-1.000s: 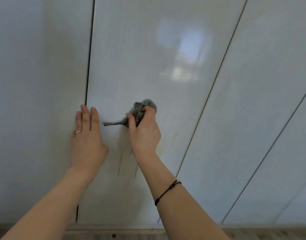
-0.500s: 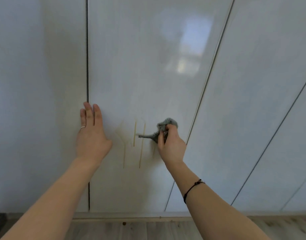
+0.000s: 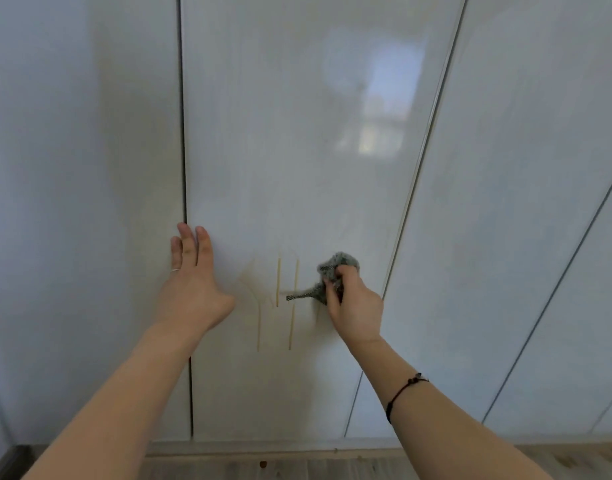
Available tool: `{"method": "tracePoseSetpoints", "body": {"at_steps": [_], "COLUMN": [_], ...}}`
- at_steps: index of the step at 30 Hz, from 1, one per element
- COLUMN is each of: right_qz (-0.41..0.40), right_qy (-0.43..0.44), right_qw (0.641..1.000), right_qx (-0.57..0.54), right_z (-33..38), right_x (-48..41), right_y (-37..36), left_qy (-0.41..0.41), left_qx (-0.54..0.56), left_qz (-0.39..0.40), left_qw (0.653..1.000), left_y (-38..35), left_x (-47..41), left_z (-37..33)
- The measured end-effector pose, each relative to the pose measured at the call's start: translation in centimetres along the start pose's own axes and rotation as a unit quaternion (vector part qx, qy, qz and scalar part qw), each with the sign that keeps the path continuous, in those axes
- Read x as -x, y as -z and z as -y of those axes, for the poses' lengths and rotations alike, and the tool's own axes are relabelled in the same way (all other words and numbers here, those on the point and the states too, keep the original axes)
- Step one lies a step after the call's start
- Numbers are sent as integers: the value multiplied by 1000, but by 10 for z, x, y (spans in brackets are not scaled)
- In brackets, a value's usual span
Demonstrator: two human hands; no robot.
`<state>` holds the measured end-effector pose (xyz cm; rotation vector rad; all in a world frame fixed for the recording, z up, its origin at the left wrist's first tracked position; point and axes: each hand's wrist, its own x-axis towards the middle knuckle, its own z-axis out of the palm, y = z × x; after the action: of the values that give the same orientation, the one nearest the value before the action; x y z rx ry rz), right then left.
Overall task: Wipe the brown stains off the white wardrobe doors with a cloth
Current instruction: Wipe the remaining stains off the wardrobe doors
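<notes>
The right hand [image 3: 356,303], gripping the bunched cloth [image 3: 339,268], may merely smear the brown streaks [image 3: 290,320] at its nine o'clock across the door [image 3: 297,133].

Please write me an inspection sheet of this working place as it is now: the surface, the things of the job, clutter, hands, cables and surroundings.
Surface: middle white wardrobe door, glossy.
Job's things: brown stains, thin vertical streaks low on that door, between the hands; grey cloth, bunched, against the door right of the streaks.
Clutter: nothing seen.
Grips: left hand lies flat at the door's left edge, fingers straight; right hand holds the cloth.
Cables: nothing seen.
Surroundings: more white doors on both sides; wooden floor below.
</notes>
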<state>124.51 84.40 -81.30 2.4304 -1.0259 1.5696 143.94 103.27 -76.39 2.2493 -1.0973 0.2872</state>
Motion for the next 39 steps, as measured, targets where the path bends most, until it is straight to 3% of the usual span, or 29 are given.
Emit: {"method": "tracePoseSetpoints", "body": {"at_steps": [6,7,9,11,12,14,17,19,21,22,24,25,27,28,30,33,35,37,39], "right_qz": [-112,-93,27,166,179,140,-8,-111,-135,-107,20,115,301,338,289,54,-83,-136,-105], "right_qy": [-112,-119,-76,66,134,161,27,-76,-112,-94,20,94,199,218,207,82,-51,-137,-86], "right_qw": [984,986,997,981,970,972,1000,988,980,987,999,987,924,905,926,995,992,969,984], "right_qx": [-83,-69,2,78,98,100,6,-70,-93,-75,19,64,126,140,129,26,-78,-156,-114], "right_z": [16,6,-17,-35,-42,-38,-5,5,4,-1,-23,-36,-51,-53,-42,0,24,35,35], "right_x": [-46,-27,23,64,71,54,-2,-35,-35,-22,27,51,80,80,62,6,-41,-64,-49], "right_y": [15,9,-3,-13,-17,-14,-1,4,3,0,-10,-13,-17,-16,-13,2,15,21,15], "left_qy": [2,1,-2,-3,-3,-3,-5,-6,-10,-11,-10,-9,-9,-9,-7,-4,-2,-5,-10], "left_qx": [-11,-11,-11,-9,-8,-9,-13,-9,-8,-8,-6,-4,-5,-8,-11,-7,-2,-1,-2], "left_qz": [46,49,48,46,45,40,33,27,22,20,19,20,25,25,20,18,21,21,24], "left_qw": [999,999,999,999,999,999,999,1000,1000,1000,1000,1000,1000,1000,1000,1000,1000,1000,1000], "left_y": [7,7,8,7,6,5,3,3,3,3,4,4,5,5,4,3,2,2,3], "left_x": [-10,-10,-10,-9,-9,-9,-7,-5,-4,-4,-4,-4,-4,-4,-4,-4,-4,-4,-4], "left_z": [10,12,13,13,12,11,12,12,11,11,11,11,11,10,8,5,6,8,10]}}
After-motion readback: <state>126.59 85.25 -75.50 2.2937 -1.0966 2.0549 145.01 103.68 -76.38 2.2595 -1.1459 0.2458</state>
